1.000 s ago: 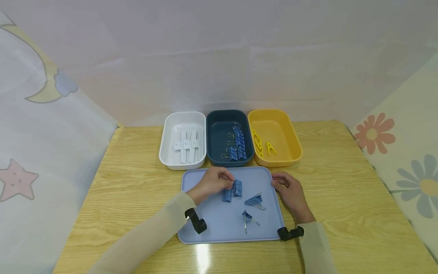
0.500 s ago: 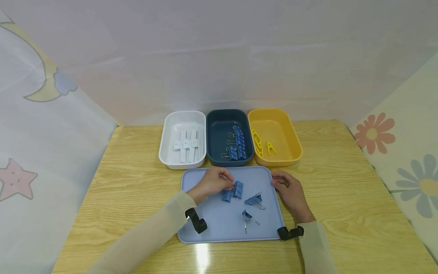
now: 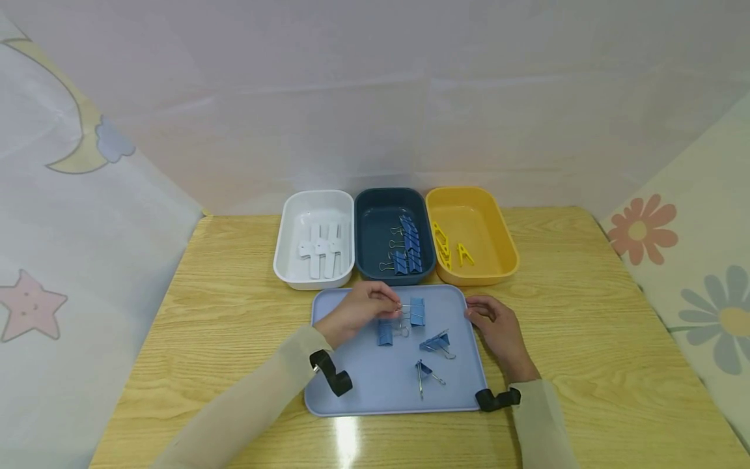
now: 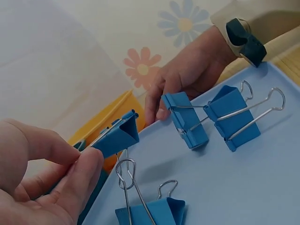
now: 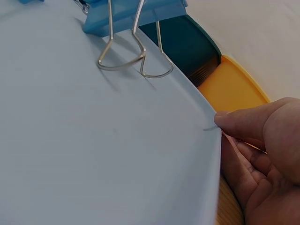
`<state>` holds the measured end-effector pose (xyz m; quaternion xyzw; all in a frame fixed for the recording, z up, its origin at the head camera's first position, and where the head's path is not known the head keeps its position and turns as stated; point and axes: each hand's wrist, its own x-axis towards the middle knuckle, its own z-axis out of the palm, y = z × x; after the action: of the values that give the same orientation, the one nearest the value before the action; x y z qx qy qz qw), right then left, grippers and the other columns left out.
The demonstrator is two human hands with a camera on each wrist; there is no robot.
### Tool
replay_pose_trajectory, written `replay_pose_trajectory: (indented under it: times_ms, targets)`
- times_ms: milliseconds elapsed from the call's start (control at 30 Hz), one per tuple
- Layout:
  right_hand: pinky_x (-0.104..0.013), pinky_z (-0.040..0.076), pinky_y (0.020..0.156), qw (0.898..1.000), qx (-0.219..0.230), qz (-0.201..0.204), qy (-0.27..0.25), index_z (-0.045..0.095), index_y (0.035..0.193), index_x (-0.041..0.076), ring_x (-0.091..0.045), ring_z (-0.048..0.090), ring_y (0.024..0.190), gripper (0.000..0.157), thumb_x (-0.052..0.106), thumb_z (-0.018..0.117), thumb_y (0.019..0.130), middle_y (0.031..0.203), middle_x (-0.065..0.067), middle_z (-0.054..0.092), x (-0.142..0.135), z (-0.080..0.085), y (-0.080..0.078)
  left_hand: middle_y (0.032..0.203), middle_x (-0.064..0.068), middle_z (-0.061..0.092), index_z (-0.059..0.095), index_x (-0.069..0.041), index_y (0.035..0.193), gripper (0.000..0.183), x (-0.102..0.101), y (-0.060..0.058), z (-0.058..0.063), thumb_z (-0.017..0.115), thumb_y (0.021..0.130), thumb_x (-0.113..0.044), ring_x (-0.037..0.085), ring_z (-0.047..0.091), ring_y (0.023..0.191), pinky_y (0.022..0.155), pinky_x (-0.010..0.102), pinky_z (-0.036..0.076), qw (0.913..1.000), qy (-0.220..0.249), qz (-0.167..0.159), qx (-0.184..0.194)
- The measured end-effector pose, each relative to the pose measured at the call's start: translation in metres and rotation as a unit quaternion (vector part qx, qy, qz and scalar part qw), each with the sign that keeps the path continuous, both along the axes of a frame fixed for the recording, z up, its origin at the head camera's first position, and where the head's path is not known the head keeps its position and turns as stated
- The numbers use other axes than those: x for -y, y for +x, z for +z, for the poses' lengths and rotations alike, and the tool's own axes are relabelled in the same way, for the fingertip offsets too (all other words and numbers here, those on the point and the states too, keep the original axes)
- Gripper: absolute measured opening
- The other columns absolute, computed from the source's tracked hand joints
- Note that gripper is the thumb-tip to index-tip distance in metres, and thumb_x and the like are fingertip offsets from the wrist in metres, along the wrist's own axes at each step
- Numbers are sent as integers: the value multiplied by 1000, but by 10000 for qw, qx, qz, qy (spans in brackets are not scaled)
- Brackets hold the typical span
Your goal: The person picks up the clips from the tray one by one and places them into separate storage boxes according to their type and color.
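Observation:
Between thumb and fingers, my left hand (image 3: 364,309) pinches the wire handle of a blue binder clip (image 3: 417,312). In the left wrist view the clip's blue body (image 4: 121,133) sticks out past the fingertips, above the pale blue tray (image 4: 225,192). Just below it lies another binder clip (image 4: 154,213). Two more binder clips, one beside the tray's middle (image 3: 436,342) and one nearer the front (image 3: 425,369), rest on the tray. My right hand (image 3: 495,326) grips the tray's right edge, with the thumb (image 5: 229,119) on the rim and fingers outside it.
Behind the tray stand three bins side by side. The white bin (image 3: 279,257) has several white clips, the dark teal bin (image 3: 375,225) several blue binder clips, the yellow bin (image 3: 477,228) several yellow clips. All stand on a wooden table (image 3: 234,312) before a pale wall.
The left hand's binder clip has moved to the right, apart from the one left of it, and its handles now show. The right hand stays at the tray edge.

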<state>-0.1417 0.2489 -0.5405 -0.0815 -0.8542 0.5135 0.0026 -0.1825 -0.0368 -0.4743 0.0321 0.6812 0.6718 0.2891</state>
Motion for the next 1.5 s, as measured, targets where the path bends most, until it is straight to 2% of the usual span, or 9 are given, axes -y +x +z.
replay_pose_trajectory:
  times_ms: [200,433,667,967,1167,1300,1500]
  targets:
    - [-10,48,77,10000,28,-8,-2,63,120,9,5,59,88,28,20,63,95,113,-13,68,0,0,0,103,17,68,61,9,111,22,2,-3,3,59,91,3,13,69,83,90,35,58,9995,253,140,94]
    - [-10,48,78,9999,92,6,64,63,122,10,3,59,91,30,22,62,95,115,-14,68,0,1,1,110,25,67,62,8,109,20,4,-4,9,60,89,3,12,69,82,87,32,59,9989,396,246,43]
    - [-9,48,78,9999,114,-9,8,63,122,11,3,59,91,29,22,62,95,116,-13,68,0,2,1,114,27,65,62,7,109,20,6,-5,14,59,90,3,11,70,83,87,31,58,9987,426,251,-76]
    - [-10,48,78,9999,150,-1,-35,63,122,11,3,59,91,30,24,62,95,116,-13,68,0,2,1,113,24,66,61,6,109,19,9,-8,23,58,91,2,12,70,86,95,39,55,9983,476,334,-99]
    - [-10,48,78,9999,129,15,-36,63,122,12,3,60,91,29,23,63,95,115,-12,69,-1,0,0,112,25,66,62,4,106,16,11,-10,26,59,91,2,14,70,87,94,37,56,9977,509,435,-140]
    - [-11,49,78,9998,174,-14,8,63,122,13,2,60,91,28,22,62,95,114,-10,69,-1,-1,-1,109,24,67,62,6,106,15,11,-12,29,59,91,3,13,70,85,96,40,54,9970,538,531,-154]
    - [-10,48,79,9997,232,-11,30,62,122,14,1,60,93,29,24,62,95,115,-9,68,-1,-1,-1,108,21,67,60,8,110,20,13,-16,31,58,91,3,13,70,87,92,33,56,9967,568,561,-146]
